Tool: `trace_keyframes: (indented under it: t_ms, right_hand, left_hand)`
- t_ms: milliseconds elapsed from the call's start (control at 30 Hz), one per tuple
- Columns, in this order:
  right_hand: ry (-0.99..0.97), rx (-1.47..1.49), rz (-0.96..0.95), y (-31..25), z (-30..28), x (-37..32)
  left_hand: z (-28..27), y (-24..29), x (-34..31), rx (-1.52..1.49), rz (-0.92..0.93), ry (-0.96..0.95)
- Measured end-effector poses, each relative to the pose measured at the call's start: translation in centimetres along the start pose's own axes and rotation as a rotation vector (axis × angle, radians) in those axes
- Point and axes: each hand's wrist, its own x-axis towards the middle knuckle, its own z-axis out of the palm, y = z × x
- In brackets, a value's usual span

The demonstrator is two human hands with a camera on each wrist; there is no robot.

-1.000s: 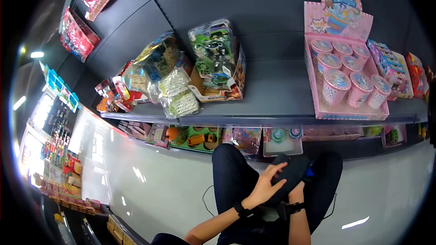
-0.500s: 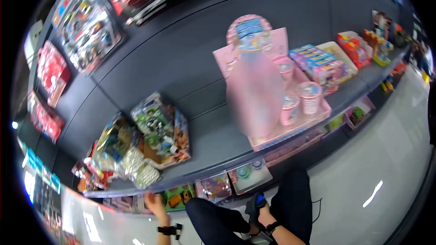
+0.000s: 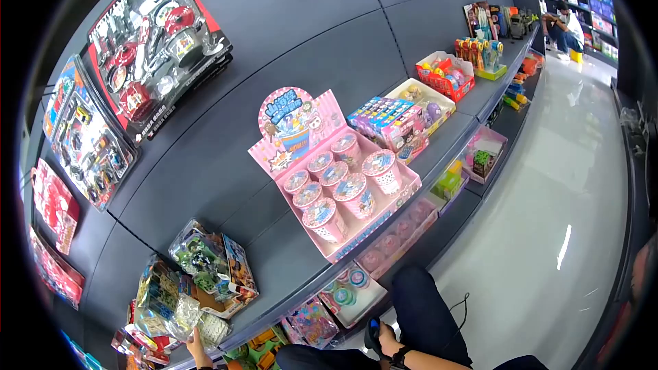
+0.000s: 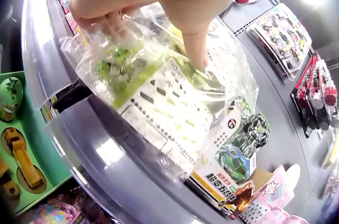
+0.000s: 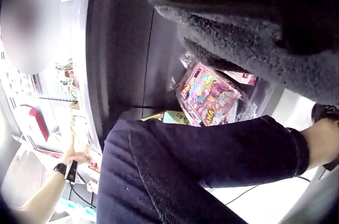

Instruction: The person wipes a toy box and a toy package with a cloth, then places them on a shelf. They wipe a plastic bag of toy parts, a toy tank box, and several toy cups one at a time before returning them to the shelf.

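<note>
My left hand [image 3: 197,349] is at the front edge of the shelf, at the lower left of the head view. In the left wrist view its thumb and fingers pinch a clear plastic bag [image 4: 159,107]. Inside are green pieces and a white printed sheet with small part drawings. My right hand [image 3: 389,342] is low beside my knee and holds a dark grey fuzzy thing [image 5: 233,44] with a blue patch; its fingers are mostly hidden. Close to the bag stands an open carton [image 3: 238,270] of green blister-packed toys.
A pink display box [image 3: 312,233] of lidded cups stands mid-shelf. To its right are a purple-blue box [image 3: 387,123] and a red tray [image 3: 445,79]. Packaged toys [image 3: 161,48] hang on the back panel. Below, trays [image 3: 353,294] fill a lower shelf. A seated person [image 3: 565,31] is far along the aisle.
My left hand has left the dark thing in my lap, reached left to the shelf and taken hold of the plastic bag. My right hand stays low with the dark thing. The head view has swung right.
</note>
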Motion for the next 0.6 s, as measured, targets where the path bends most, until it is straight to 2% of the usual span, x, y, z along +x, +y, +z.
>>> trace_keyframes:
  t_ms: [67, 167, 233, 300, 333, 367, 433, 500, 567, 600]
  right_hand:
    - [-0.013, -0.092, -0.076, 1.9, -0.5, 2.2]
    - [0.012, 0.138, 0.004, -0.4, 0.3, -0.6]
    - [0.036, 0.128, -0.027, -1.5, 0.4, -1.8]
    - [0.068, 0.126, -0.011, -4.0, 0.7, -5.8]
    - [0.076, 0.104, -0.007, -4.9, 0.7, -6.9]
    - [0.080, 0.114, 0.044, -5.5, 0.9, -7.3]
    - [0.015, 0.261, 0.102, -5.4, 0.8, -6.9]
    - [0.002, 0.353, 0.110, -5.5, 0.8, -7.2]
    - [-0.001, 0.390, 0.113, -6.2, 0.8, -7.6]
    - [0.003, 0.387, 0.116, -6.7, 0.9, -8.4]
  left_hand:
    - [-0.7, 0.5, 0.3, -0.088, -0.062, -0.073]
    - [0.0, 2.6, -1.8, 0.005, 0.172, 0.002]
    - [1.0, 4.1, -3.2, 0.035, 0.334, 0.097]
    - [1.1, 5.4, -5.4, 0.084, 0.488, 0.185]
    - [0.6, 5.4, -6.1, 0.032, 0.453, 0.224]
    - [0.4, 5.8, -7.6, 0.074, 0.493, 0.330]
    - [-3.2, 4.2, -8.8, 0.220, 0.400, 0.433]
    - [1.1, 13.3, -20.5, 0.469, 0.655, 0.449]
    - [6.1, 18.5, -29.0, -0.084, 0.283, 0.518]
    - [3.8, 14.8, -28.9, -0.119, 0.226, 0.495]
